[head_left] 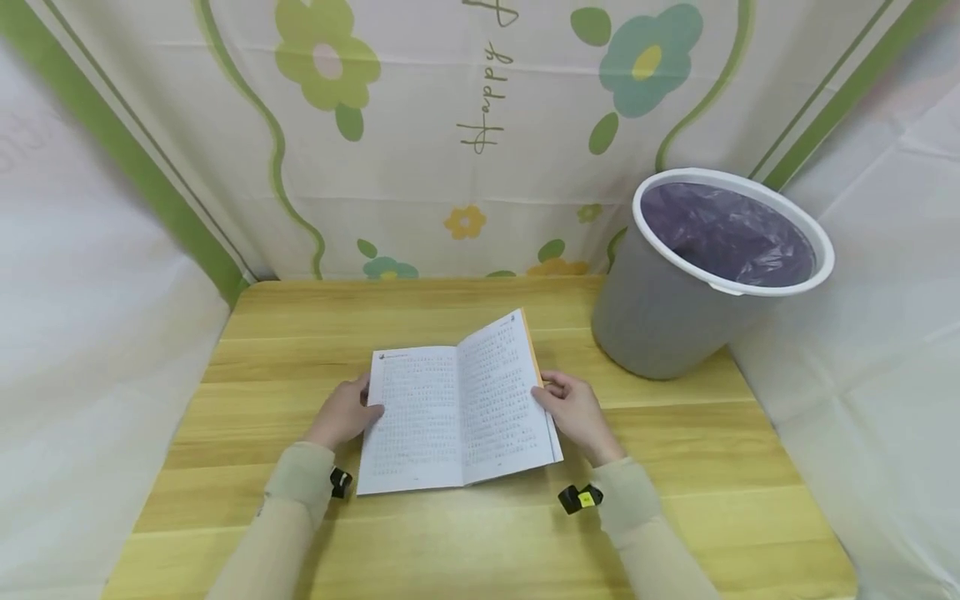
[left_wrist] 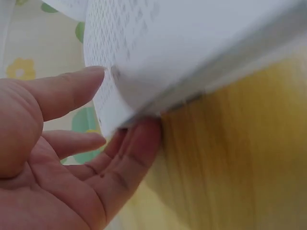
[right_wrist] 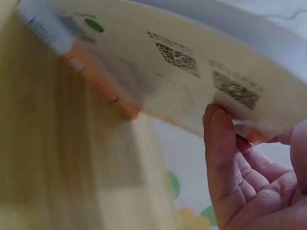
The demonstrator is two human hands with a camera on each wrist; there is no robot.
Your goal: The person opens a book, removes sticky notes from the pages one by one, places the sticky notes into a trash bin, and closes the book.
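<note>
An open book with printed white pages lies on the wooden table, its right half tilted up. My left hand holds the left edge, thumb over the page and fingers beneath; in the left wrist view the thumb is at the page and the fingertips reach under the edge. At the right edge, my right hand pinches the raised pages and cover. Seen from below in the right wrist view, the back cover carries two square codes and an orange strip, with fingers pressed against it.
A grey trash bin with a white rim and purple liner stands at the table's back right. Behind the wooden table hangs a flower-patterned cloth. White cloth hangs on both sides. Black devices are strapped at both wrists.
</note>
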